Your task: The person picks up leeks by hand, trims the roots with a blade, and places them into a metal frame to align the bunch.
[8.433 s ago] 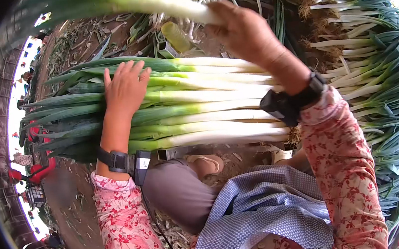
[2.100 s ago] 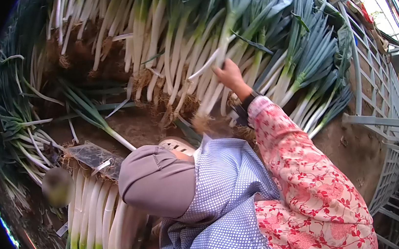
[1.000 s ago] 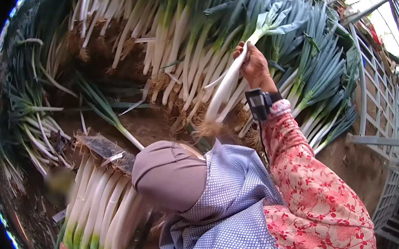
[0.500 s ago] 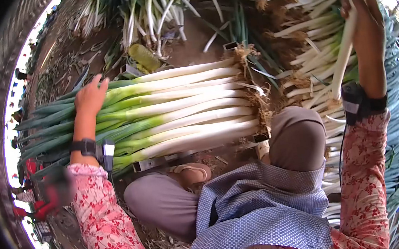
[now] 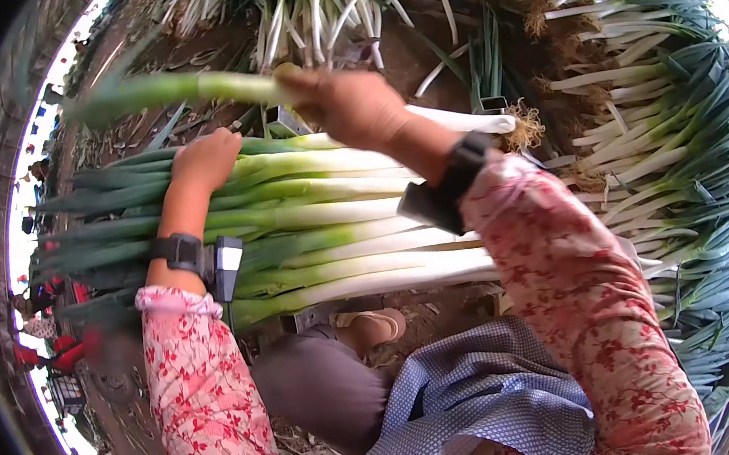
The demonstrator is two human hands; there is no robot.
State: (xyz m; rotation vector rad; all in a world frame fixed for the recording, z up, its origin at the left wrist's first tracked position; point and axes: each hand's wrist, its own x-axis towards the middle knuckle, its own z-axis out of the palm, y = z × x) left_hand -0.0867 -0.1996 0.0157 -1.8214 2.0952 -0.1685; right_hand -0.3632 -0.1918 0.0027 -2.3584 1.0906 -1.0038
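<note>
My right hand (image 5: 346, 108) is closed around a single leek (image 5: 227, 86), raised above the far side of a leek pile. Its blurred green leaves point left. A white stem end (image 5: 483, 121) shows past my right wrist, apparently of this same leek. Under it lies the pile of leeks (image 5: 336, 213), side by side, dark leaves to the left and white stems to the right. My left hand (image 5: 207, 162) rests on the green part at the pile's far edge, fingers curled over the leaves. My right forearm hides most of the pile's root ends.
A long heap of leeks (image 5: 680, 156) lines the right side, roots facing inward. More leeks (image 5: 321, 8) lie at the back. Metal frame ends (image 5: 285, 121) poke out beside the pile. My bent knee (image 5: 316, 395) and a sandal (image 5: 371, 327) are close to its near side.
My right hand has swung from the heap at the far right leftward over the pile, carrying the leek and turning it leaves-left. My left hand stays on the pile, its fingers now more curled.
</note>
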